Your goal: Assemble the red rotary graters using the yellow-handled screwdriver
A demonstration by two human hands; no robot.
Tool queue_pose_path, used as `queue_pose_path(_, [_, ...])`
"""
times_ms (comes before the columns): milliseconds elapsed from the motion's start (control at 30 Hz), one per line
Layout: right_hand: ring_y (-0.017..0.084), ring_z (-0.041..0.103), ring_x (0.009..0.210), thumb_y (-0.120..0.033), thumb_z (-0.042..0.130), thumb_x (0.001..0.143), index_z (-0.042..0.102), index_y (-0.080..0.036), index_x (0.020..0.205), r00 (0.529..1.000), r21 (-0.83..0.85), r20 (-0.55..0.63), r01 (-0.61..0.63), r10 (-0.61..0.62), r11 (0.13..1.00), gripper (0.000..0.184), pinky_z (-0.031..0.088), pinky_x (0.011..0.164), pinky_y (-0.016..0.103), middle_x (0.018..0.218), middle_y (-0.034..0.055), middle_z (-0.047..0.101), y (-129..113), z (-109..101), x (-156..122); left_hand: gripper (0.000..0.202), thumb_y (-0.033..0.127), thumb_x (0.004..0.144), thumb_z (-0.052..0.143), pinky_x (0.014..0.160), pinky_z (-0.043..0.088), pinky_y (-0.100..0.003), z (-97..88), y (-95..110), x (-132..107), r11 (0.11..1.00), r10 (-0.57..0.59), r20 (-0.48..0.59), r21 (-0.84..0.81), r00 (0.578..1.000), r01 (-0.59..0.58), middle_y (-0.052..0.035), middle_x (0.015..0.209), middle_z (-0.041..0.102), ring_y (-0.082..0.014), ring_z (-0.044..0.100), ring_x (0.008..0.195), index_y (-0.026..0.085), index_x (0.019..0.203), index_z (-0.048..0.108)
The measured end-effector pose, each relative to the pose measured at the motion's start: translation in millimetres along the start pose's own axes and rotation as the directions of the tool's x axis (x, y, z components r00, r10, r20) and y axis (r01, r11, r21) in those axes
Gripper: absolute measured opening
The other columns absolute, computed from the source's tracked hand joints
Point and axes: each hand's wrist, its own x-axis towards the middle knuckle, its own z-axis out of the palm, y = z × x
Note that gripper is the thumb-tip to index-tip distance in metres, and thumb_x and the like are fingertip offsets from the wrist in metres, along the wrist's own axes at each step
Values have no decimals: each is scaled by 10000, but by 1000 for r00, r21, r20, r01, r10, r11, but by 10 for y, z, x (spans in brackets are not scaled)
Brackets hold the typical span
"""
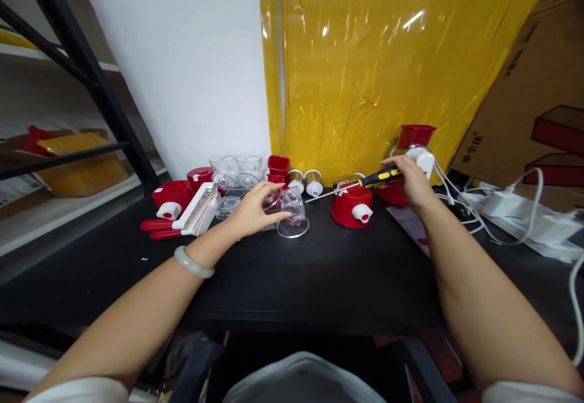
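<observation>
Head view, and here on the black tabletop [292, 287] it's all happening toward the back edge, just left of the middle! The left hand [255, 211] has thumb and fingers pinched on a clear plastic housing [295, 205], its round foot down on the surface. In from the right comes the right hand [413, 181], clasped around a black-and-yellow screwdriver [381, 176], shaft levelled at that housing; whether the tip touches, I cannot tell.

The score so far? Toward the back right corner, one unit [425, 161] with a red hopper on top looks put together, partly hidden by the hand. Plenty seems left in pieces: white handles with red grips [198, 208] over to the left, more clear housings [237, 162] and metal drums [314, 184] along the back edge, and a red base [351, 208] right of centre.
</observation>
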Motion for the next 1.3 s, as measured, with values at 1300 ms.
queue_pose_path(1300, [204,637,666,-416,562,831,652,-256,876,998,-11,15,-53,53,999,188,573,530,354,815,38,614,-24,-16,3,615,499,803,735,1061,459,-475,0,4,-1,1000,-1,7,-14,1000,1,-96,1272,585,-267,569,1201,239,1318,522])
